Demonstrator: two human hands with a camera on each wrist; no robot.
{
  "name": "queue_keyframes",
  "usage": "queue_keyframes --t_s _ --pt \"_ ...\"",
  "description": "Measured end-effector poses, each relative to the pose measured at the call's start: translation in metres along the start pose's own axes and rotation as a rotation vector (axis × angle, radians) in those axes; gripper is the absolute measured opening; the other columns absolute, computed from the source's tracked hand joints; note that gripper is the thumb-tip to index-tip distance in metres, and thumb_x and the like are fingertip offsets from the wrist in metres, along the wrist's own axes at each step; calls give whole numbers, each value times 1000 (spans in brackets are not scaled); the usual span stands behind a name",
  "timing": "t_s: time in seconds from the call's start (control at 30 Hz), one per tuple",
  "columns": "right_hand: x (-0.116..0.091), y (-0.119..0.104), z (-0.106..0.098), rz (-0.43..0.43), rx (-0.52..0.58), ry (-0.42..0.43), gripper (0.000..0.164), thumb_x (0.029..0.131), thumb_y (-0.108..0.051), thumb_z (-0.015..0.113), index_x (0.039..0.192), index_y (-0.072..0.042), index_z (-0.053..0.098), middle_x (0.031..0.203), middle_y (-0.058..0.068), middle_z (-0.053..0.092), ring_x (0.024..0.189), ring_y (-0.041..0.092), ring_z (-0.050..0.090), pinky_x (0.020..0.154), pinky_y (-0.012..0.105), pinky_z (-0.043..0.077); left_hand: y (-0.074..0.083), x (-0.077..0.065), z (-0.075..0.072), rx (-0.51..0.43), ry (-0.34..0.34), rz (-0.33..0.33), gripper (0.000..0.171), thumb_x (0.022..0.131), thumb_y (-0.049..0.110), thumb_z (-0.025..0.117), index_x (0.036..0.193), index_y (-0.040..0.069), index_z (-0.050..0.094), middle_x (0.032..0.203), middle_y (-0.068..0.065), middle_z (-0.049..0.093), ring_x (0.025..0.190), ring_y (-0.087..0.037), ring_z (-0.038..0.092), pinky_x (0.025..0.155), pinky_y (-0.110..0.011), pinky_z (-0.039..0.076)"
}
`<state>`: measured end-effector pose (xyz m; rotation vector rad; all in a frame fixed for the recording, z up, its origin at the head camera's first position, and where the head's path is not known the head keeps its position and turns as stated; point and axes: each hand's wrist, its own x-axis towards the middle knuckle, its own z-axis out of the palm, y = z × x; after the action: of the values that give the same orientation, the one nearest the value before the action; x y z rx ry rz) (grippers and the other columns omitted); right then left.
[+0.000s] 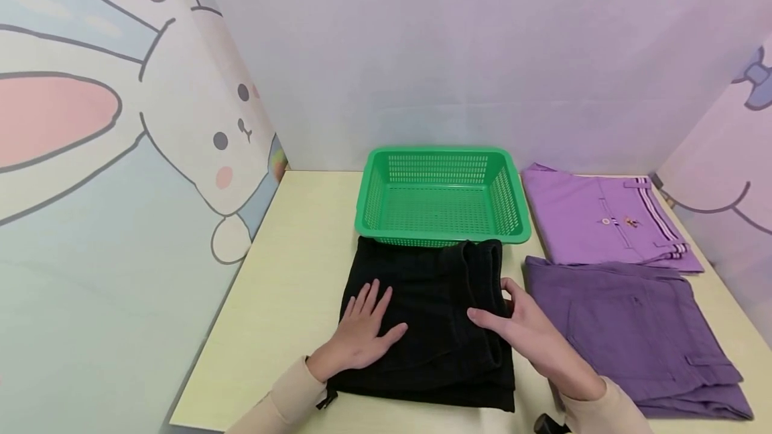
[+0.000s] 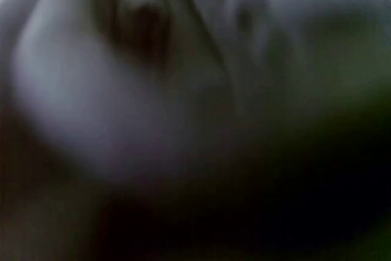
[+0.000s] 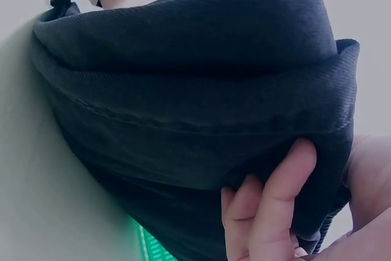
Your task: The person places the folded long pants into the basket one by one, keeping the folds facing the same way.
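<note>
A pair of folded black trousers [image 1: 422, 286] lies on the table just in front of a green basket. My left hand [image 1: 360, 340] rests flat on their left part, fingers spread. At the right folded edge, my right hand [image 1: 533, 333] pinches the cloth, thumb on top and fingers round the side. In the right wrist view the layered black cloth [image 3: 183, 102] fills the middle, with the fingers [image 3: 278, 206] against its edge. The left wrist view is dark and blurred, so little can be told from it.
The green plastic basket [image 1: 362, 213] stands at the table's back, touching or nearly touching the trousers. To the right lie a folded lilac garment [image 1: 573, 213] and, nearer, folded dark purple trousers [image 1: 621, 333]. Fabric walls with rabbit drawings enclose the pale table [image 1: 289, 273].
</note>
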<state>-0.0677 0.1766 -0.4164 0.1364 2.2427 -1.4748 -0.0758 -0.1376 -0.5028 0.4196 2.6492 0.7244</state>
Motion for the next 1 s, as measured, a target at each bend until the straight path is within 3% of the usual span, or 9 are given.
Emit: queue_keyframes --t_s 0.17,0.27,0.4,0.5,0.6,0.73,0.87,0.93,1.0 --pt "-6 -10 1 -28 -11 18 86 97 -38 78 158 -1 30 152 24 51 134 33 57 106 48 50 -14 -10 -14 -89 16 -55 82 109 56 50 169 4 27 178 -25 6 165 -47 5 129 -69 17" --pt "-9 -16 -1 -23 -15 11 92 97 -39 77 162 0 25 158 27 45 139 37 54 109 51 49 -21 -14 -26 -203 43 -98 84 110 48 54 168 -2 21 176 -30 8 164 -50 9 128 -69 21" --pt "-12 -22 -3 -8 -30 -8 102 98 -42 76 166 2 15 169 31 27 148 43 44 113 59 46 -29 -17 -47 -501 53 -189 88 111 43 54 169 -5 9 174 -33 16 156 -52 34 125 -68 30" --pt "-12 -25 -4 -7 -42 -16 102 98 -44 75 166 1 14 170 31 23 148 43 44 112 58 47 -37 -18 -59 -724 -8 -253 86 112 41 51 169 -5 6 169 -32 30 141 -47 56 117 -61 46" --pt "-13 -27 -4 -19 -51 -14 95 98 -43 75 163 0 21 167 29 29 141 38 52 108 52 50 -45 -18 -62 -840 -90 -268 82 113 41 48 167 -8 10 159 -33 45 125 -37 69 100 -49 60" --pt "-14 -28 -4 -31 -57 -7 86 98 -43 76 158 -2 29 160 25 40 129 29 60 101 43 51 -51 -13 -57 -883 -162 -254 72 113 43 48 159 -10 32 124 -20 70 94 -18 70 71 -30 60" --pt "-14 -32 -4 -37 -58 -2 79 97 -42 76 152 -4 34 145 20 52 119 24 61 96 39 51 -50 -8 -50 -817 -192 -220 49 111 45 52 118 -3 61 80 -1 58 69 -12 53 59 -23 45" --pt "-13 -33 -3 -41 -57 -2 75 97 -42 77 148 -6 36 132 15 58 112 22 60 92 37 50 -48 -6 -47 -783 -192 -195 44 110 43 54 111 0 65 77 1 57 68 -12 51 60 -24 43" --pt "-12 -34 -3 -51 -42 -5 67 97 -39 78 141 -6 40 114 10 62 103 20 60 88 35 48 -47 -6 -45 -777 -196 -161 44 110 38 56 124 -3 66 88 0 68 75 -12 60 66 -26 50"
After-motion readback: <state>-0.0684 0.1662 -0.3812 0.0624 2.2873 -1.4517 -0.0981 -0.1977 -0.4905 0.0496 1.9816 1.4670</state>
